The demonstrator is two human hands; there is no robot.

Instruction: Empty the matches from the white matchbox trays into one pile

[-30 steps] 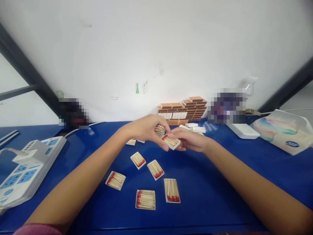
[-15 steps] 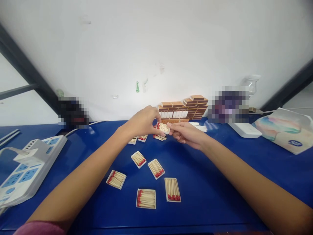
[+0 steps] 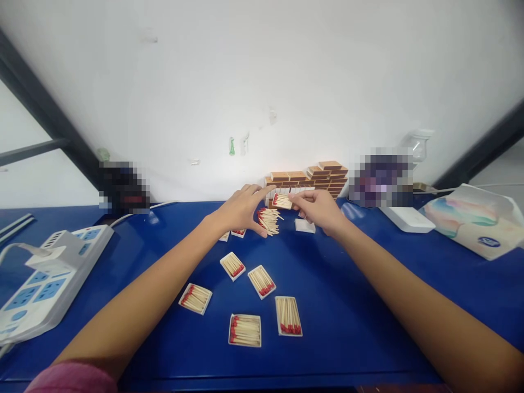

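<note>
My right hand (image 3: 316,207) pinches the right end of a matchbox tray (image 3: 282,201) filled with red-tipped matches, held up in front of the stacked matchboxes. My left hand (image 3: 248,210) is open, thumb and fingers apart, to the left of that tray. Between its thumb and fingers, a loose pile of matches (image 3: 270,220) lies on the blue table. A white tray (image 3: 305,225) rests under my right hand. Nearer to me lie several filled trays, among them one at the front (image 3: 244,331) and one to its right (image 3: 289,316).
Brown matchboxes (image 3: 327,170) are stacked against the white wall. A power strip (image 3: 53,284) with a plugged-in adapter lies at the left. On the right are a white box-shaped object (image 3: 409,218) and a tissue pack (image 3: 478,218). The table (image 3: 347,338) is blue.
My left hand has let go of the filled tray and opened. My right hand has moved the tray slightly right and up. The match pile and a white tray now show more.
</note>
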